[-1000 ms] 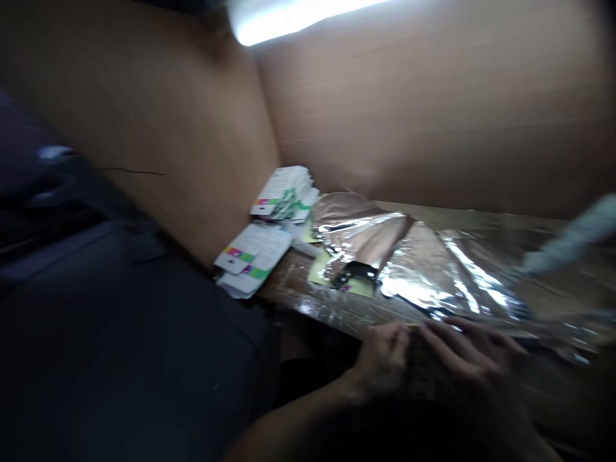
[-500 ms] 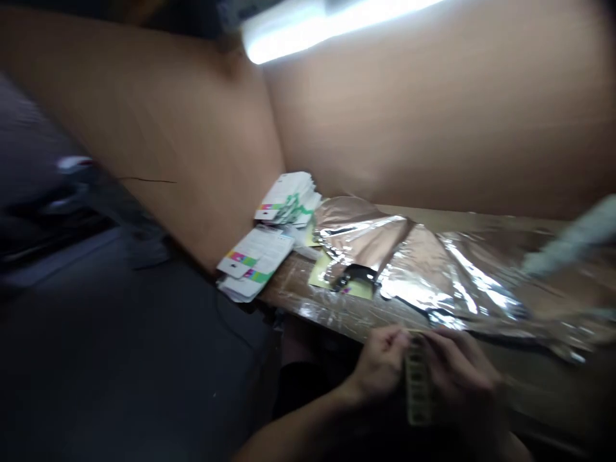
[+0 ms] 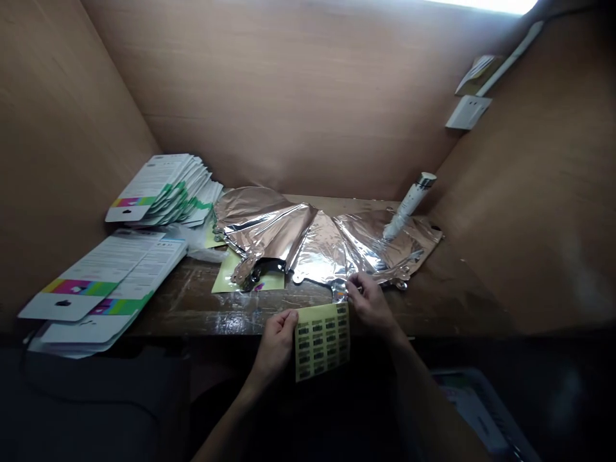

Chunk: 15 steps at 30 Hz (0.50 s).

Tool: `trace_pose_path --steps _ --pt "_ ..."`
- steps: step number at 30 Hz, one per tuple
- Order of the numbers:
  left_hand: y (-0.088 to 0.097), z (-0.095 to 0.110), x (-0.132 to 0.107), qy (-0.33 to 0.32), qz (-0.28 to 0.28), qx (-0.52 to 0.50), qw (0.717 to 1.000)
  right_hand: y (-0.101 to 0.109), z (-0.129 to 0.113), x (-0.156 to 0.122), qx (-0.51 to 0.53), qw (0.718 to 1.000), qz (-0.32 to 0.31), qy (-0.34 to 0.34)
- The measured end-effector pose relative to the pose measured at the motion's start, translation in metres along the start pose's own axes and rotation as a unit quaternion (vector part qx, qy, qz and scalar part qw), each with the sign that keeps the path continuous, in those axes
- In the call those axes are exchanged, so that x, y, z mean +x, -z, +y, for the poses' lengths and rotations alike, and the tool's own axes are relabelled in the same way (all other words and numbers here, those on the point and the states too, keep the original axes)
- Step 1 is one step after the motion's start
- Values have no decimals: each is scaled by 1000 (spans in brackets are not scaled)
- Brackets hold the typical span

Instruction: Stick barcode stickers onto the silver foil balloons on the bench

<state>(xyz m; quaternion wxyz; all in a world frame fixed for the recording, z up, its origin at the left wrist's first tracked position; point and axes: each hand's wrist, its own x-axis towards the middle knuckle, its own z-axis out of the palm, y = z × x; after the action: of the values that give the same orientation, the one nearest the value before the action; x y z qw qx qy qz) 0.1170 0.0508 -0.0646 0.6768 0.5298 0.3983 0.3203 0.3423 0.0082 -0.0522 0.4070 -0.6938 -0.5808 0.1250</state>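
My left hand pinches the top left corner of a yellow sheet of barcode stickers, which hangs over the front edge of the table. My right hand is closed in a pinch at the sheet's top right corner, right by the lower edge of the silver foil balloons spread across the table. Whether those fingers hold a peeled sticker is too small to tell.
Two stacks of white printed cards lie at the left. A yellow backing sheet with a black piece on it lies under the foil. A white tube leans at the back right. Brown walls enclose the wooden table.
The camera has swung right and steadied, so the whole table shows. Both hands have lifted the sticker sheet upright and moved apart to its top corners.
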Motion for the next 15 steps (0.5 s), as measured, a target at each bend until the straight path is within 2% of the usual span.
trace_pose_path --steps 2,4,6,8,9,10,11,13,14,15 --pt "5 -3 2 5 -15 20 1000 8 14 25 -79 996 -37 -17" --pt "7 -5 2 13 -29 31 999 12 21 39 -127 991 -43 -22" --pt "7 -5 -1 21 -43 41 998 14 18 39 -157 987 -19 -26" --pt "4 -1 -5 13 -48 63 997 19 9 26 -162 986 34 -30" --pt "2 3 -7 1 -52 77 996 23 4 14 -136 989 45 -32" --pt "-2 8 -7 -12 -62 91 994 27 0 2 -88 995 29 -32" --pt "-6 14 -5 -24 -84 105 991 31 -2 -12 -21 999 -17 -33" --pt "-19 28 9 -54 -132 132 981 41 -1 -39 127 981 -136 -50" --pt "-29 35 20 -76 -145 152 975 46 2 -51 181 967 -169 -65" --pt "-41 42 35 -104 -144 181 967 52 6 -62 216 957 -176 -83"
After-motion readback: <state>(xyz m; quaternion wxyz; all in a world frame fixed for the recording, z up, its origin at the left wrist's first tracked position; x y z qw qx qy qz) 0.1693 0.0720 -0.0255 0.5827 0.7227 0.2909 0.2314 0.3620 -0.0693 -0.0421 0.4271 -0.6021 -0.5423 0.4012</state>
